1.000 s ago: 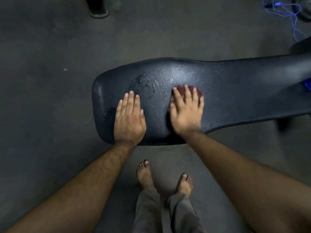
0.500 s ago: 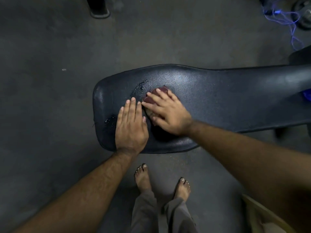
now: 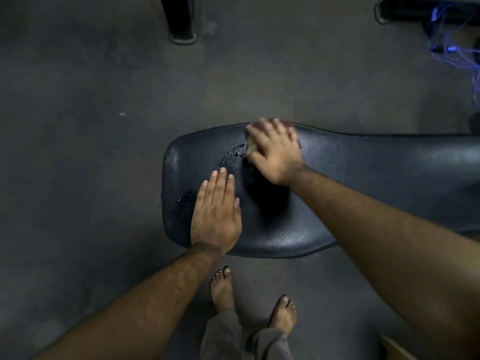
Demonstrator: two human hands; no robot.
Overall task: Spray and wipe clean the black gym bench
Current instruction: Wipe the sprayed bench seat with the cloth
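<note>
Grey concrete floor [image 3: 91, 152], dim, seen from above. Black bench [image 3: 376, 178] running from middle to right edge, rounded end at left. Bare feet [image 3: 223, 289] on the floor just below the bench's near edge.

Left hand [image 3: 215, 214] flat on the bench near the rounded end, fingers straight and together, holding nothing, heel at the near edge. Looks like a brace.

Right hand [image 3: 275, 152] at the far edge, blurred with motion, fingers spread over a reddish cloth [image 3: 287, 123], pressing it to the padding. Only a sliver of cloth visible past the fingertips. Cannot tell whether the fingers curl round the cloth or lie flat on it.

Two wet patches on the padding: beaded liquid [image 3: 235, 154] just left of the right hand, and a smaller puddle [image 3: 185, 198] touching the left hand's outer side, near the rounded end.

Step in hand, by judgement: wiping, spray already down. To do well: firm even pressure, cloth kept fully under the palm. Overlapping strokes toward the rounded end to take in both wet patches. Left hand to lift for the ground beneath it and for the puddle beside it. Far edge and seams to follow, where liquid may run off. Long right stretch of bench looks dry; likely needs spray before wiping.

Dark post foot [image 3: 181, 35] at top on the floor. Blue cord [image 3: 467, 55] tangled at the top right corner.
</note>
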